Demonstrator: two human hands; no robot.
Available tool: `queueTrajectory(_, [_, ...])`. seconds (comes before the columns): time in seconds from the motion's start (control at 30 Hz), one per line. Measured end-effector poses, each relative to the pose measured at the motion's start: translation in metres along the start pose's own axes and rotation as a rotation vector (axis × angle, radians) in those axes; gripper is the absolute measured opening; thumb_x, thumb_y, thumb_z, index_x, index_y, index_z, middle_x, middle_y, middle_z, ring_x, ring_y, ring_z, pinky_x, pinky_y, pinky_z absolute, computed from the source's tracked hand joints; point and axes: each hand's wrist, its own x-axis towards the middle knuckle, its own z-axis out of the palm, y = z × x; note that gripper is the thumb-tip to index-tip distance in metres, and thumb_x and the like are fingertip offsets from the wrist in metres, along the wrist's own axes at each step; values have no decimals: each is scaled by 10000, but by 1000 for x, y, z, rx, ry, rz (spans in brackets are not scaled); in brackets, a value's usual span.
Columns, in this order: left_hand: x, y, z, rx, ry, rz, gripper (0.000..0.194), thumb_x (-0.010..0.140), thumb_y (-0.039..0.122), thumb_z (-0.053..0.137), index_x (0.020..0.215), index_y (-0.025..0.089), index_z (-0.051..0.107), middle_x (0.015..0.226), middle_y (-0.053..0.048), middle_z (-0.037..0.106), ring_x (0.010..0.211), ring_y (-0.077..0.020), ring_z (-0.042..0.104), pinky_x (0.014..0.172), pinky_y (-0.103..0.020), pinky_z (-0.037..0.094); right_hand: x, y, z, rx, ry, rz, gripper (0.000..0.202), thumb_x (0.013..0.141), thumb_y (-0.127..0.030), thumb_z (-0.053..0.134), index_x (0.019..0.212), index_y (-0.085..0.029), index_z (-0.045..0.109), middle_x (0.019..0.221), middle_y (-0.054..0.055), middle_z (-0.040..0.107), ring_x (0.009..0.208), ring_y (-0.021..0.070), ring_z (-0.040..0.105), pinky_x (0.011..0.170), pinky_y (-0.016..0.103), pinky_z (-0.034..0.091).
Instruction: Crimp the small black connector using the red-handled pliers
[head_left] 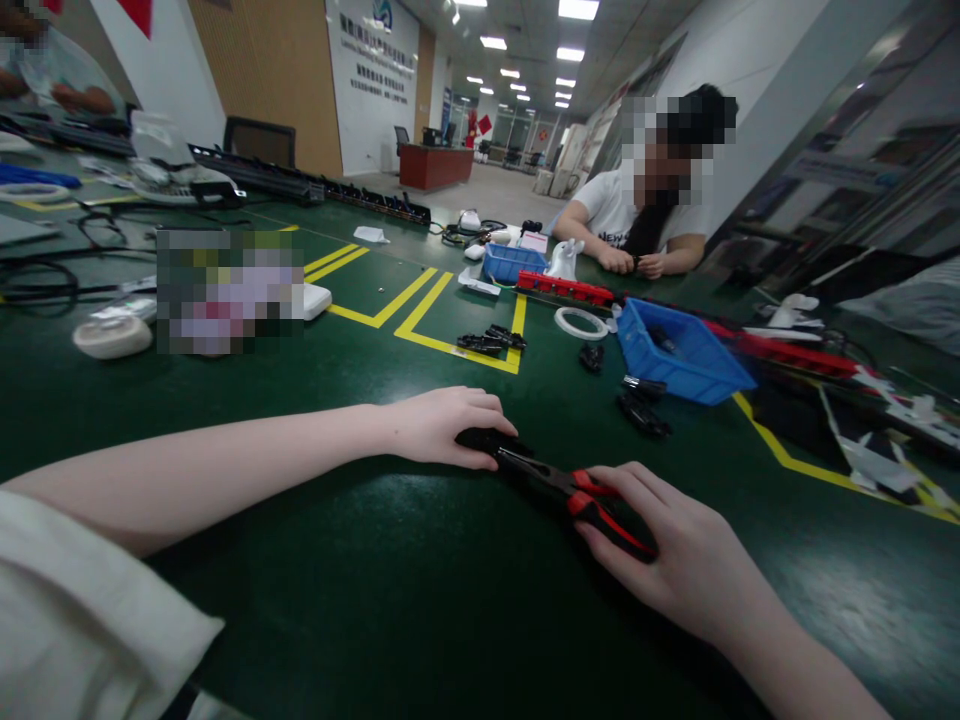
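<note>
In the head view, my left hand [450,425] is closed on a small black part [484,439] above the green table [420,600]. My right hand [667,540] grips the red and black handles of long-nosed pliers [611,520]. The tips of the pliers touch or overlap the right end of the black part; whether the jaws are closed on it cannot be made out. Beyond my hands, several black parts [491,341] lie by a yellow tape line, and more black pieces [643,412] lie to the right.
A blue bin [679,350] with dark pieces inside stands at the right, near a white ring [581,322]. Farther back are a smaller blue bin [514,262] and a red strip [566,288]. A person [645,215] sits across the table. A white mouse-shaped object [112,336] lies left.
</note>
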Motion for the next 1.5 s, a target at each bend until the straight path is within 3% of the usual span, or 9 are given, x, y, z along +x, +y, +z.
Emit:
queueTrajectory(0.33, [0, 1, 0, 3, 7, 1, 387, 887, 298, 712, 1241, 169, 621, 1120, -101, 653, 1016, -238, 622, 847, -342, 475, -2, 5, -10, -58, 22, -56, 334, 883, -365, 593, 1177, -207, 592, 1033, 85, 705, 809, 215, 716, 653, 324, 596])
queueTrajectory(0.7, [0, 1, 0, 8, 3, 6, 378, 885, 283, 713, 1227, 152, 623, 1119, -103, 650, 1012, -234, 616, 868, -337, 471, 1, -3, -4, -59, 12, -36, 317, 903, -370, 569, 1172, -202, 575, 1016, 86, 694, 838, 221, 720, 679, 336, 605])
queueTrajectory(1.5, [0, 0, 1, 1, 0, 6, 391, 896, 302, 703, 1253, 168, 616, 1134, -104, 648, 1028, -238, 620, 856, -342, 478, -1, 1, -10, -93, 12, -65, 334, 888, -371, 577, 1173, -198, 595, 1021, 95, 700, 793, 213, 710, 635, 315, 583])
